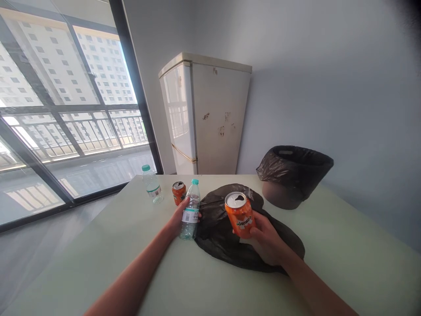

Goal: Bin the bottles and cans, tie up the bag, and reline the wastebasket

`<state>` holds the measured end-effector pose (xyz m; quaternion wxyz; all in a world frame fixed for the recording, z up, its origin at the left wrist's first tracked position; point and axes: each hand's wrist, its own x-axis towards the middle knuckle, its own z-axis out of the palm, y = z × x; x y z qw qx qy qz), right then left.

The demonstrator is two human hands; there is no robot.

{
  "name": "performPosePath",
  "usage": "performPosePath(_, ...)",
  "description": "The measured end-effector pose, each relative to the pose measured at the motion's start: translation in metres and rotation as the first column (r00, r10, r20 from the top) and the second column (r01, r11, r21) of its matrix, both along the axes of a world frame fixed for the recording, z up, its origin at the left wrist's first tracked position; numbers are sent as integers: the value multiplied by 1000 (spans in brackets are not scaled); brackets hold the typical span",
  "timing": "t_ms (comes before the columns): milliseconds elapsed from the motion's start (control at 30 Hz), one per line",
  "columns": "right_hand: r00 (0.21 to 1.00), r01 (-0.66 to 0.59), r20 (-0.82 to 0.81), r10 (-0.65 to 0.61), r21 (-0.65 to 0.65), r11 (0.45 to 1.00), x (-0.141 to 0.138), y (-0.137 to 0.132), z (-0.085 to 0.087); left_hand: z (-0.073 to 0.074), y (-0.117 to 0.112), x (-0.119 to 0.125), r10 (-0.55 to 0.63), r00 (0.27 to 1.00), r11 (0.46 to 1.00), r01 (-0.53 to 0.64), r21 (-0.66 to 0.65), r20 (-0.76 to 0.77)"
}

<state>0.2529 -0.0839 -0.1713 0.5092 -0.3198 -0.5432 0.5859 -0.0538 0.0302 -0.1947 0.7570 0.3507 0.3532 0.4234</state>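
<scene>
Where visible, hands [176, 223] [267, 240] clasp bottle [190, 215] left, can [239, 217] right.

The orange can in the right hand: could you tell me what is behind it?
Behind the orange can is the black plastic bag, spread on the table. The can and right hand cover part of the bag; anything hidden there cannot be seen.

A single wide view looks from the person's head, over the tabletop [210, 285], facing forward and tilted down. The left hand [176, 222] and right hand [265, 239] are fairly near, below the middle of the frame. Farther off, it takes in the refrigerator [219, 101] ahead, the glass door [82, 87] at left and the wall [315, 87] at right.
</scene>
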Motion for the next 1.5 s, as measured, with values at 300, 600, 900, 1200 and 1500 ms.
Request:
performPosePath(300,999,24,-28,-25,-58,998,-1,-4,4,-12,4,0,22,999,999,-24,48,36)
performPosePath(600,998,-1,-60,-3,-69,998,-4,-6,6,-11,4,0,8,999,998,-11,60,48)
performPosePath(900,999,-15,-52,11,-60,998,-3,-5,2,-11,3,1,23,997,999,-26,40,75)
performPosePath(1200,999,-45,-14,45,-56,997,0,-1,-7,-12,5,1,13,999,998,-15,67,38)
performPosePath(1500,953,-302,45,301,28,953,3,-8,4,-15,4,1,13,998,993,-20,116,62)
